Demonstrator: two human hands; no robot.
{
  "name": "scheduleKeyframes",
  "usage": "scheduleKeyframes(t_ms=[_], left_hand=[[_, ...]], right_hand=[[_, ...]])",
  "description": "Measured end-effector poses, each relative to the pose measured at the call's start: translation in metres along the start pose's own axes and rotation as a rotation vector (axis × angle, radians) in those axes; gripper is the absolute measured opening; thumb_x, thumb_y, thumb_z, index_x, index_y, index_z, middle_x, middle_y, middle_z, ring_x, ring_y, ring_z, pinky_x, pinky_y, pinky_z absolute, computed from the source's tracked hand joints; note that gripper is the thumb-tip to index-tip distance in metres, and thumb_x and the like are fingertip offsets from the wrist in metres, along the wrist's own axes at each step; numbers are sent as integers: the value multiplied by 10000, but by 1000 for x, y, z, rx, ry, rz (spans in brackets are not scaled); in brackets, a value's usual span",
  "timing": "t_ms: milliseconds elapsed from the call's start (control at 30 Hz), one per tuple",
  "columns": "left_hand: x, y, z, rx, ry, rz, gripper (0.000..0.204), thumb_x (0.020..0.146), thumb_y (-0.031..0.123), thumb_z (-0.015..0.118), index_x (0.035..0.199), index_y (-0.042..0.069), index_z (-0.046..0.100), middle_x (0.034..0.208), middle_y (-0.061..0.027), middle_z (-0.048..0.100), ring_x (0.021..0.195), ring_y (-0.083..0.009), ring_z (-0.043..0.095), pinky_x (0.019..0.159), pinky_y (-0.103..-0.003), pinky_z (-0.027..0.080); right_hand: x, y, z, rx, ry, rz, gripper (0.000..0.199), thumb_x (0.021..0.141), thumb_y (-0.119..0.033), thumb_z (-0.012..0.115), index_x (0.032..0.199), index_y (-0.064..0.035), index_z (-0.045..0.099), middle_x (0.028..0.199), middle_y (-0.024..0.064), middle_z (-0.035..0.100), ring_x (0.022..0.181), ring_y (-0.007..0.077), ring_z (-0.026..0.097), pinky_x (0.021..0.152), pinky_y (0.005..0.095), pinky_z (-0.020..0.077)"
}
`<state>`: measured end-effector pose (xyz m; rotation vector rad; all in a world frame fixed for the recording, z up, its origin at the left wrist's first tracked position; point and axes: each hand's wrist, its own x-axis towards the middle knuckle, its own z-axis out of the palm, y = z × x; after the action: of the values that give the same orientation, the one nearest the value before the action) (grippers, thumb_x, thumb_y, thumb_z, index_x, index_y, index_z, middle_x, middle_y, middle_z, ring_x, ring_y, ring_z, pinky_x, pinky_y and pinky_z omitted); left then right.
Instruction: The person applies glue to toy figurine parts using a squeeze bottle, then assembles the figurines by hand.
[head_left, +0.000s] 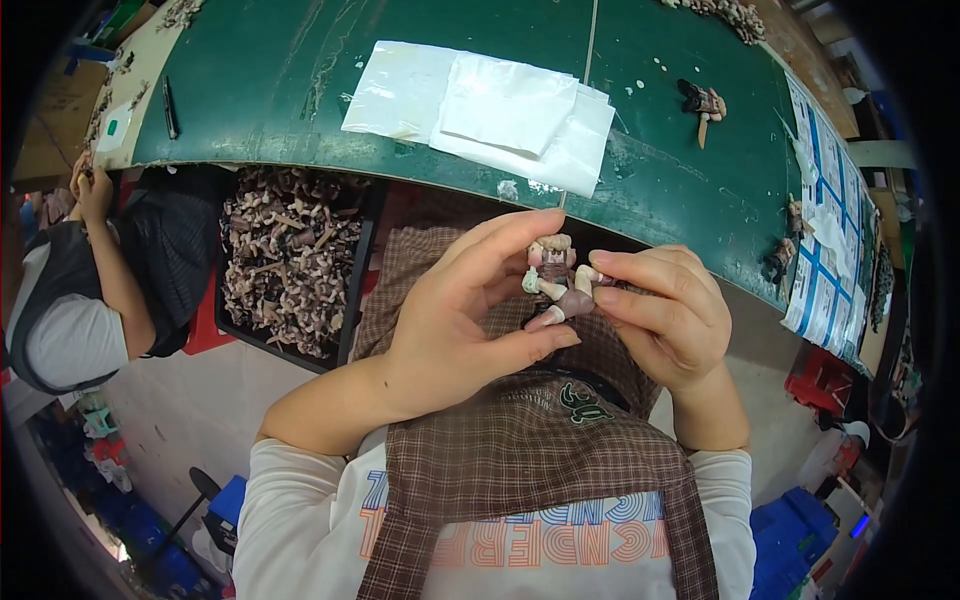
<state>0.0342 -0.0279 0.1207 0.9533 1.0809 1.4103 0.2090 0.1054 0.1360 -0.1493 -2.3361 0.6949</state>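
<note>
Brown and cream plastic sits between my fingers: a small toy figure (556,283) with pale limbs and a dark body, held up in front of my chest, just below the near edge of the green table (700,190) and above my checked apron (520,450). My left hand (455,320) curls round it from the left, the forefinger arched over the top of the figure and the thumb pressed up under its lower end, so the piece is pinched between those two. My right hand (665,315) comes in from the other side, fingers held close together, their tips nipping the figure's right-hand limb; the thumb is hidden behind them, so I cannot tell just how it bears on the piece. The two hands nearly meet around the toy. To my left, under the table's edge, a black tray (355,270) holds a heap of figure parts (285,255) in the same brown and cream. On the table lie clear plastic bags (490,105) stacked flat, well beyond my hands, and further right a single assembled figure (705,103) lies on its own. Blue and white printed sheets (825,240) hang along the table's right end. At the far left another person's arm (115,265) is bent up over their own work, apart from mine.
</note>
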Motion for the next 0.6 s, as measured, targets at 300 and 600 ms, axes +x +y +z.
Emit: scheduleKeyframes(t_ms=[300,600], left_hand=[[2,-6,-7,-317,-61,8,564,908,215,655,1374,-10,431,1408,-223,458,1209,-245,540,892,-299,502],[1,-20,-14,-287,-44,75,494,905,270,648,1306,8,525,1324,-245,535,1078,-222,617,643,-215,508]], right_hand=[[-1,-8,-7,-87,-63,-42,200,707,-97,700,902,-52,710,1047,111,696,827,213,676,653,278,475],[1,-5,-1,-50,-52,-47,218,693,-107,691,900,-40,707,1062,122,694,822,214,677,637,271,476]])
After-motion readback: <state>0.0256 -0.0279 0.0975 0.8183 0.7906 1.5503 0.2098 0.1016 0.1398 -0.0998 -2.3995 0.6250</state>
